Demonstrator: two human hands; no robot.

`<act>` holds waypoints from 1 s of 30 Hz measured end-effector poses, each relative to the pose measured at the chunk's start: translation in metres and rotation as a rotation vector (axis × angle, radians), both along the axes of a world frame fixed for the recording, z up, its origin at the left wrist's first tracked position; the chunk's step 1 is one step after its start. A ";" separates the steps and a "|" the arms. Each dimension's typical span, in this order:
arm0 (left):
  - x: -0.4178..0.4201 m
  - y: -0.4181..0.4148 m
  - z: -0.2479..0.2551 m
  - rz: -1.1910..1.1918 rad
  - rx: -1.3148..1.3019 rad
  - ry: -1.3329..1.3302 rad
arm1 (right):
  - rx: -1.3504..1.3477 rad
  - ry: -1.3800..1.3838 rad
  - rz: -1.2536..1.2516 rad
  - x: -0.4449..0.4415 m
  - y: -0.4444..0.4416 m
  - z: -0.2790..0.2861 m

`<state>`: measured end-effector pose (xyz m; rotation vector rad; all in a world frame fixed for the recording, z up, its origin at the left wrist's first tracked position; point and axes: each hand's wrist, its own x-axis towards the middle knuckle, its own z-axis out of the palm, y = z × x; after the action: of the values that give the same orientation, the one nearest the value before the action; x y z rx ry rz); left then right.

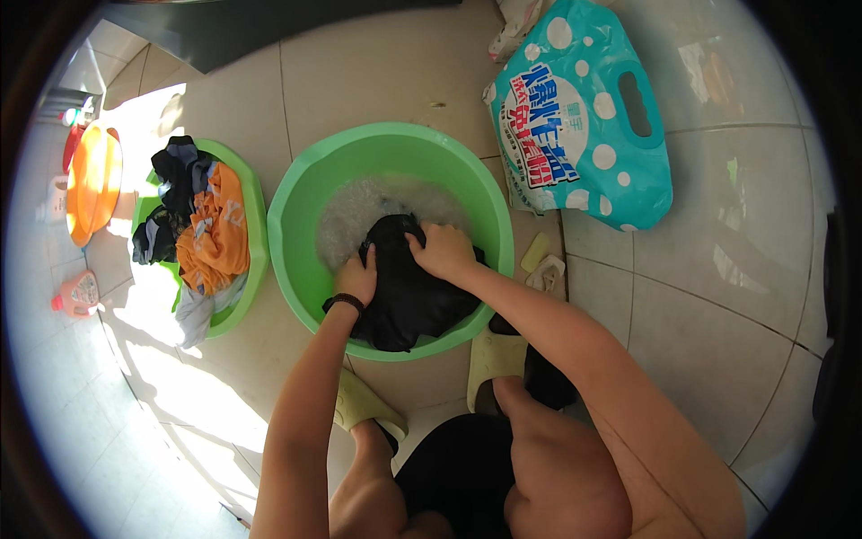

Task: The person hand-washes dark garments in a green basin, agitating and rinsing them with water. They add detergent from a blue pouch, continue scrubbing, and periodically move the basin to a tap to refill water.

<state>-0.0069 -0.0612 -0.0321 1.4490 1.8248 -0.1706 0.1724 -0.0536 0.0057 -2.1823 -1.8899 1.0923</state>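
Observation:
A black garment (411,290) lies bunched in a large green plastic basin (397,138), partly in sudsy water (357,212) and partly up against the near wall. My left hand (357,277) grips its left edge, thumb on top and a dark beaded bracelet (348,303) at the wrist. On the other side, my right hand (443,250) grips the cloth near its far edge, thumb pointing left. Fingertips of both hands are hidden by cloth and water.
Left of the basin stands a green tub (254,269) of clothes, an orange garment (219,229) on top. Orange basins (94,182) and a pink bottle (79,295) are farther left. To the right are a teal detergent bag (592,121) and a yellowish soap bar (535,252). Slippers (498,360) flank the near rim.

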 end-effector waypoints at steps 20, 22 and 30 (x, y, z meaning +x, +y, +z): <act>0.011 0.011 0.042 -0.087 0.150 0.105 | 0.045 0.043 0.100 0.019 0.013 0.001; -0.005 0.015 0.045 -0.007 0.261 0.128 | 0.071 0.098 -0.052 0.006 0.020 0.030; 0.002 0.014 0.056 0.300 0.672 -0.279 | -0.461 1.102 -0.749 -0.003 0.024 0.103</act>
<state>-0.0046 -0.0467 0.0235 1.4978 1.9167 0.8244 0.1697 -0.0294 0.1091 -1.5261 -0.3556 1.9811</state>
